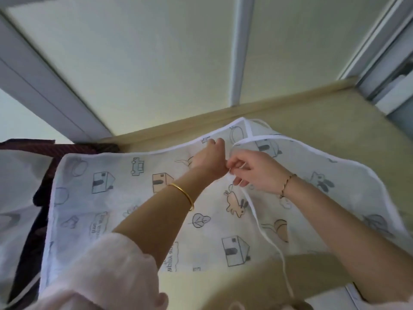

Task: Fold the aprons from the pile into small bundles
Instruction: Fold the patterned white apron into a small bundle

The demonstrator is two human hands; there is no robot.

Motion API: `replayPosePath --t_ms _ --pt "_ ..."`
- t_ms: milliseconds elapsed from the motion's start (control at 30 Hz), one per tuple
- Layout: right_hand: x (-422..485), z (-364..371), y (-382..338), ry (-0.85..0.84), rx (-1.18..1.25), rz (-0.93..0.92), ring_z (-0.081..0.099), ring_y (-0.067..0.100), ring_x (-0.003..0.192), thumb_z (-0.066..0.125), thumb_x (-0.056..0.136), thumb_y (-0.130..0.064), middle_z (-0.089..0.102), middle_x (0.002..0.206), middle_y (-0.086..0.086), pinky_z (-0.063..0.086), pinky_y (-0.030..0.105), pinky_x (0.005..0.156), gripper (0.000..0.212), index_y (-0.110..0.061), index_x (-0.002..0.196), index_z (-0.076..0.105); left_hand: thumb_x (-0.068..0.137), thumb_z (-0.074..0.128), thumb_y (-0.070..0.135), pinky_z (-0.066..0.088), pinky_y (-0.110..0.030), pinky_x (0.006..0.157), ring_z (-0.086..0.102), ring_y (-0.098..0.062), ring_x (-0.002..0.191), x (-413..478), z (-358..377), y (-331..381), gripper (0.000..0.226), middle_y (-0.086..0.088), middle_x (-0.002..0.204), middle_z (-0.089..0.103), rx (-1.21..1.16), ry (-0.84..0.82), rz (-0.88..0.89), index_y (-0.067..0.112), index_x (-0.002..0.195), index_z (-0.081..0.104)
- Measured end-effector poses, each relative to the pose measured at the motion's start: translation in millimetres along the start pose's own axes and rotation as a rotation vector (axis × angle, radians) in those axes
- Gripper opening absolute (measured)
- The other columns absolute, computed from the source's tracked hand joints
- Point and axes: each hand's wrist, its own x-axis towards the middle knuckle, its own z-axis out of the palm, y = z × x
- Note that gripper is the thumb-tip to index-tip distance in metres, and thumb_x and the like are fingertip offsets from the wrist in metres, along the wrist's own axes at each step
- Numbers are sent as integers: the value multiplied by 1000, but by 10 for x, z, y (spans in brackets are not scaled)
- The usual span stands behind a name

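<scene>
A white apron [125, 198] printed with houses, cars, leaves and rabbits lies spread over a beige surface [312, 113]. My left hand [207, 157] reaches across it near its far hem, fingers curled down onto the fabric. My right hand [252, 168] sits just beside the left wrist and pinches a thin white apron string [263, 233], which trails down toward me over the cloth. The apron's far right corner is folded over near the wall.
A heap of other fabric, dark red [44, 189] with pale cloth [15, 180] on top, sits at the left. A wooden ledge [223, 115] and window frame run behind the surface. A sliding frame [388, 70] stands at the right.
</scene>
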Motion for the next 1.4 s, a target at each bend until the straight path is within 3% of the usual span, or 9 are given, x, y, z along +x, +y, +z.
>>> replayPosePath --t_ms 200,300,433,567,700,833,1067,1300,1400 --pt "-401 -583 423 236 126 22 67 14 61 42 88 9 61 79 9 57 29 59 31 -16 76 57 83 53 28 48 -36 81 54 -28 103 213 -73 549 46 -11 118 54 -181 -100 -88 8 124 51" --pt "-493 -824 562 379 145 -27 66 12 56 45 86 8 63 74 8 57 26 55 31 -17 74 58 90 44 19 48 -27 64 60 -21 75 256 -221 756 21 -9 88 65 -242 -155 -185 7 87 61" --pt "-511 -1085 819 424 233 -50 66 14 56 46 84 10 63 74 8 57 28 56 28 -14 77 60 88 45 17 16 -12 37 28 -7 33 406 -536 968 30 0 58 48 -884 -367 -407 17 59 42" --pt "-388 -1161 1195 379 183 16 66 12 58 51 86 6 60 73 3 56 26 60 21 -12 82 59 88 50 12 30 -11 34 43 -4 33 558 -732 1225 26 1 56 58 -1344 -180 -470 17 63 47" --pt "-317 -1140 1464 265 5 30 67 19 72 49 87 2 58 75 -4 54 27 66 21 -17 86 59 83 51 3 56 -36 76 67 -27 82 682 -753 1373 20 -14 108 62 -453 290 -224 11 99 61" --pt "-316 -1160 1558 291 126 43 67 17 68 51 86 3 59 74 -1 58 42 72 24 -19 79 58 84 50 1 43 -39 69 54 -36 90 593 -639 1619 66 -13 149 18 232 183 -70 20 142 27" --pt "-701 -1476 1696 611 70 141 55 8 71 57 80 2 60 78 -6 46 18 70 20 -17 81 60 84 62 9 46 -32 94 55 -27 105 257 163 2267 58 -9 129 35 70 -377 380 20 137 42" --pt "-1336 -1559 1722 239 -147 356 55 18 55 58 88 -40 58 69 1 47 32 61 29 -16 75 51 81 59 5 52 -34 69 61 -31 89 203 413 2412 50 -13 112 46 213 -228 238 2 124 36" --pt "-1527 -1511 1591 47 -195 443 65 20 51 57 85 -51 65 62 6 49 29 57 41 -14 72 49 89 50 7 54 -29 63 66 -22 70 116 356 2374 43 -6 90 58 346 -406 85 4 131 42"
